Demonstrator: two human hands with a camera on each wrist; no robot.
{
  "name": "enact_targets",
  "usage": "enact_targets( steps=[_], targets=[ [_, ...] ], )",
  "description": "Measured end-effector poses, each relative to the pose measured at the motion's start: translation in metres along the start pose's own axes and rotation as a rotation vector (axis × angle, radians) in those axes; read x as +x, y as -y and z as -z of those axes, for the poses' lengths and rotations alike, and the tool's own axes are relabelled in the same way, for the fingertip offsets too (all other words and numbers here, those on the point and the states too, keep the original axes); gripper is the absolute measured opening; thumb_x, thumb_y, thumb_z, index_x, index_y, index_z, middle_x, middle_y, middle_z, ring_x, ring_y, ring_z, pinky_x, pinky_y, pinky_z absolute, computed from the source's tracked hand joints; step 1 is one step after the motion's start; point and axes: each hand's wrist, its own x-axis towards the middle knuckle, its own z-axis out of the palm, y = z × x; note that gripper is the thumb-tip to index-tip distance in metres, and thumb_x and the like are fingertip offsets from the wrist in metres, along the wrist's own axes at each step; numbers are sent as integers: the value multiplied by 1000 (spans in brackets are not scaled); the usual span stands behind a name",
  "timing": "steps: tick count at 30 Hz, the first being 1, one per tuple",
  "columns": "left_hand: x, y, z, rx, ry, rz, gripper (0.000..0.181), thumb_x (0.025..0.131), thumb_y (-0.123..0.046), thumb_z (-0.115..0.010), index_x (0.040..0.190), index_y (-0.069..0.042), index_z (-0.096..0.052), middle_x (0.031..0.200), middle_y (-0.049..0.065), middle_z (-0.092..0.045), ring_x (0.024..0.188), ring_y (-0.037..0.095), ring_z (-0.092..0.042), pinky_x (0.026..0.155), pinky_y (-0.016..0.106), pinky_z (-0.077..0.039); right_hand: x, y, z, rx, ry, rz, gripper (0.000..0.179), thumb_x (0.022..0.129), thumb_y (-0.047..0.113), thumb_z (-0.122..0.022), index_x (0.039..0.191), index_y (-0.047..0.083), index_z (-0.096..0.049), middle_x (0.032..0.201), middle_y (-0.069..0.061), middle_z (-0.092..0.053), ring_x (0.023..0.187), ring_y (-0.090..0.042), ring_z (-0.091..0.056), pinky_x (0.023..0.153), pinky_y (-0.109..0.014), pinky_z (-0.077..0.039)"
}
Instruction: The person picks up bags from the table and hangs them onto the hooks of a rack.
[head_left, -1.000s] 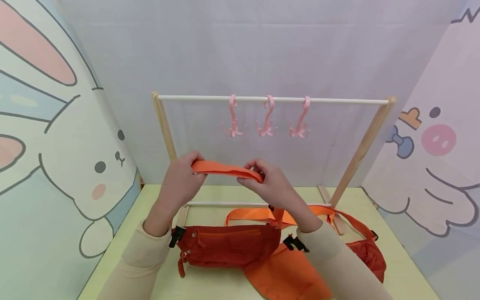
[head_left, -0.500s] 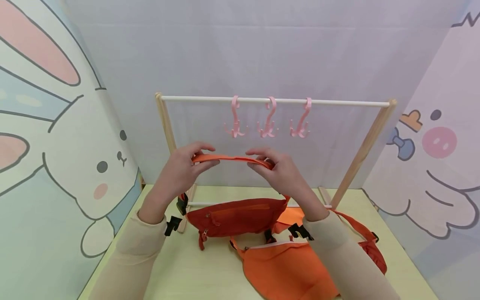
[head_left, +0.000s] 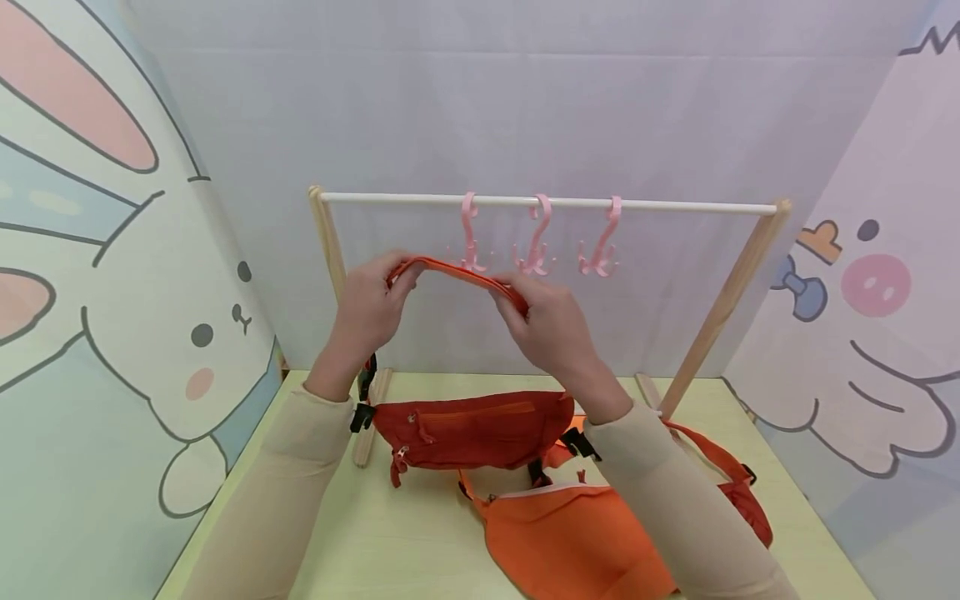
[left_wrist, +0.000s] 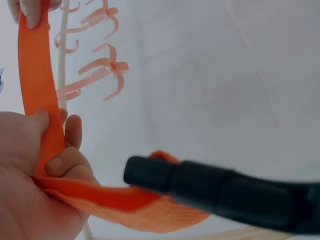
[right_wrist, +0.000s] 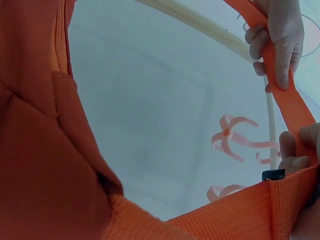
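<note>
Both hands pinch an orange strap (head_left: 457, 272) and stretch it between them in front of the rack. My left hand (head_left: 367, 307) grips its left part, thumb below and fingers above; the left wrist view shows the strap (left_wrist: 37, 70) running through the palm. My right hand (head_left: 551, 329) holds the other part, slightly lower. From this strap hangs a dark red waist bag (head_left: 472, 429) with zippers and black buckles, its body (right_wrist: 45, 125) large in the right wrist view. Behind the hands, three pink claw hooks (head_left: 536, 242) hang on a white rod (head_left: 675, 205).
An orange bag (head_left: 570, 533) lies on the pale yellow table (head_left: 375, 533) under the red bag. Another red bag (head_left: 746, 510) with an orange strap lies at right, partly behind the sleeve. Wooden rack posts (head_left: 723, 308) stand either side; cartoon panels flank the table.
Both hands have risen with the strap toward the hooks. The red waist bag has lifted off the orange bag, exposing more of it, and hangs below the hands.
</note>
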Motion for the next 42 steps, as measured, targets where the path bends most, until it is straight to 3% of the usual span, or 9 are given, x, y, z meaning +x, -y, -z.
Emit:
enact_targets(
  steps=[4,13,25,33,42],
  targets=[
    [14,-2,-6,39,-49,20,27,109,-28,-63,114,-4,-74,91,11,-73,70,26,-57,62,38,-42,9,3,-1,-59,-24,1,17,103,13,-69,117,4,-75,67,-2,-54,54,-18,-42,50,-32,-37],
    [38,3,-18,38,-69,107,32,110,-35,-59,119,-7,-72,92,8,-71,70,26,-54,63,38,-40,25,-1,-7,-116,-13,-27,19,106,16,-65,117,2,-72,65,-2,-50,51,-18,-39,49,-32,-35],
    [59,15,-37,18,-25,215,36,110,-39,-58,122,-8,-70,97,10,-73,77,26,-61,64,39,-45,32,-4,-19,-134,48,-113,23,106,15,-63,123,1,-70,71,-3,-54,51,-18,-44,48,-31,-41],
    [57,25,-46,30,59,305,32,110,-35,-59,126,-9,-68,96,10,-71,82,28,-61,68,39,-49,30,-9,-30,-145,89,-163,19,106,14,-61,119,3,-69,69,-3,-54,51,-19,-45,48,-32,-42],
    [37,35,-50,35,99,305,31,112,-37,-54,117,-10,-68,83,9,-65,70,28,-55,62,39,-45,25,-21,-35,-139,123,-236,20,107,18,-62,121,5,-68,69,-3,-56,55,-20,-48,51,-33,-43]
  ],
)
